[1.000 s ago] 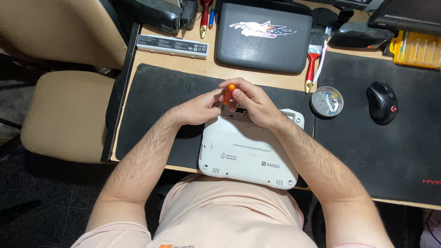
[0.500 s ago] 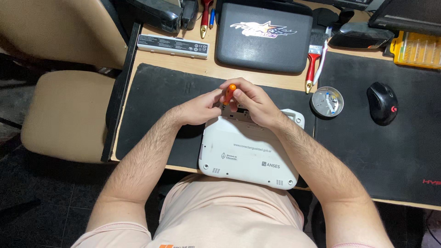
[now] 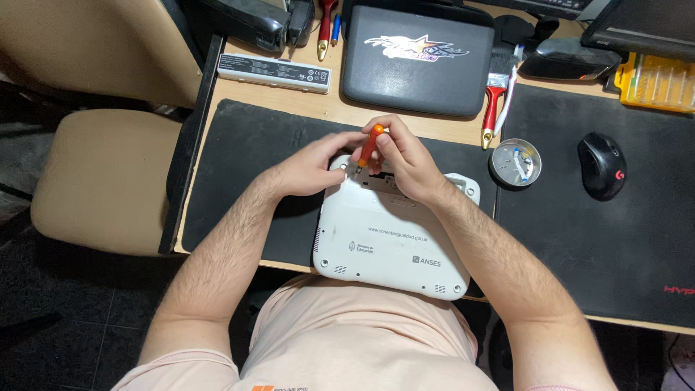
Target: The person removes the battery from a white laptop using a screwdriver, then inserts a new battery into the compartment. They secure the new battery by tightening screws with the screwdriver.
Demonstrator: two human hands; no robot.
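A small white laptop [image 3: 391,246] lies upside down on a black desk mat [image 3: 239,166], its near edge hanging over the desk's front. My right hand [image 3: 402,161] grips an orange-handled screwdriver [image 3: 370,144], tip down at the laptop's far left corner by the open battery bay. My left hand [image 3: 310,170] rests on that same corner, fingers beside the screwdriver's tip. Whether a screw is under the tip is hidden by the fingers.
A grey battery pack [image 3: 274,72] lies at the desk's far left. A dark laptop case [image 3: 416,61] sits behind the hands. To the right are a red-handled brush [image 3: 496,98], a round metal dish [image 3: 515,163], a black mouse [image 3: 601,165] and a yellow bit case [image 3: 655,81]. A beige chair [image 3: 101,177] stands left.
Both hands stay on the laptop's far corner; the screwdriver remains upright with only slight finger movement around its handle.
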